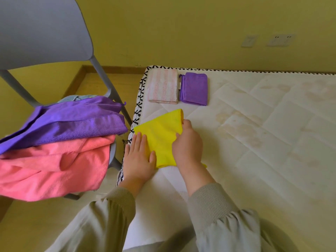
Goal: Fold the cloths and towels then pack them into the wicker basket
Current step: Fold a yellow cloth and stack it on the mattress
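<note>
Mattress (254, 142): serves as folding ground. Grey chair (45, 33) beside it: keeps unfolded pink towel (54, 170) and purple towel (72, 124) within reach. Yellow cloth (160, 139): lies at near mattress corner, mid-fold. Striped cloth (162, 86), purple cloth (194, 89): folded, parked side by side at far edge, awaiting packing. Hands: left hand (139, 157) flat, pinning yellow cloth against slipping; right hand (188, 148) grasping its right edge, likely for next fold. Wicker basket: out of view

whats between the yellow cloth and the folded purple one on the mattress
Nothing lies there. In the head view, only a bare strip of the quilted mattress separates the yellow cloth from the folded purple cloth.
</note>
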A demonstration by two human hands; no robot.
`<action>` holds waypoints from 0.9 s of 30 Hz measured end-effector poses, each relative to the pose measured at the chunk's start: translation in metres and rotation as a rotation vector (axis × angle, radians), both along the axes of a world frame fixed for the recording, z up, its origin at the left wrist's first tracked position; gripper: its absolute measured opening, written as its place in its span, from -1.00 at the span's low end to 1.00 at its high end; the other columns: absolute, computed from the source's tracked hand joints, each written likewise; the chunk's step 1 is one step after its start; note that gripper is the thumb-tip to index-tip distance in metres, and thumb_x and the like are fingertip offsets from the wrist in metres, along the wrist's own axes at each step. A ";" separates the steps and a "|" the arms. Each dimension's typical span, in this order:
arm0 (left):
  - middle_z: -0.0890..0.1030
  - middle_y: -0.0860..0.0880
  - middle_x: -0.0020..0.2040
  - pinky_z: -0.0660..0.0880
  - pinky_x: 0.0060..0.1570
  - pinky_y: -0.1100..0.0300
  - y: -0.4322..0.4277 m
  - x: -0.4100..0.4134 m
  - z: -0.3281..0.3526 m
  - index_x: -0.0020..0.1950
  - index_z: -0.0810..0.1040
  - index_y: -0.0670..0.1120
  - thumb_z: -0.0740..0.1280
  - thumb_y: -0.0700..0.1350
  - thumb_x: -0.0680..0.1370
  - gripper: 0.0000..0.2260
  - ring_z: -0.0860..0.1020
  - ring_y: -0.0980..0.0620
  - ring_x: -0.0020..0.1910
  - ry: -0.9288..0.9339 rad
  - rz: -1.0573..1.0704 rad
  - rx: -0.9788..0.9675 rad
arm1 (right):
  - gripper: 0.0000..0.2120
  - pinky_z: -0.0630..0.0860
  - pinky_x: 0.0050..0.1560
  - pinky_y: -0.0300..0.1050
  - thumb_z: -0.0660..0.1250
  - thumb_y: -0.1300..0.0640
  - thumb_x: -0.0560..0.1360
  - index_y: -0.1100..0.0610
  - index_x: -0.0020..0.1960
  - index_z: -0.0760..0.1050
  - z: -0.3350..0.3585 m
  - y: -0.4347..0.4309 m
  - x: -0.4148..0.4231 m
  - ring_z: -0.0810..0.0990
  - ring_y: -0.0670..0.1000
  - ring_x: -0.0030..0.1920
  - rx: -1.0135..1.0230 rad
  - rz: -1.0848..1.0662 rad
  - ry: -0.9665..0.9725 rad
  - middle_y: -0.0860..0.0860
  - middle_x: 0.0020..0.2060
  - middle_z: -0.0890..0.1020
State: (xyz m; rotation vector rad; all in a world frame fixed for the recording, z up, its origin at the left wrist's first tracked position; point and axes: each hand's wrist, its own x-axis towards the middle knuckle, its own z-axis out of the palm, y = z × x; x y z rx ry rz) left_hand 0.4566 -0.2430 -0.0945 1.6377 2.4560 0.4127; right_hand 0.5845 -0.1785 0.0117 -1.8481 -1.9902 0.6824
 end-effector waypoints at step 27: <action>0.51 -0.17 0.15 0.40 0.10 0.10 -0.006 -0.010 0.083 0.36 0.35 -0.17 0.39 -0.16 0.48 -0.53 0.49 -0.13 0.15 -0.465 0.269 0.019 | -0.69 0.38 0.19 -0.07 0.31 0.32 0.47 0.20 0.21 0.49 0.019 0.041 0.019 0.43 0.12 0.24 0.281 0.047 0.185 0.12 0.20 0.52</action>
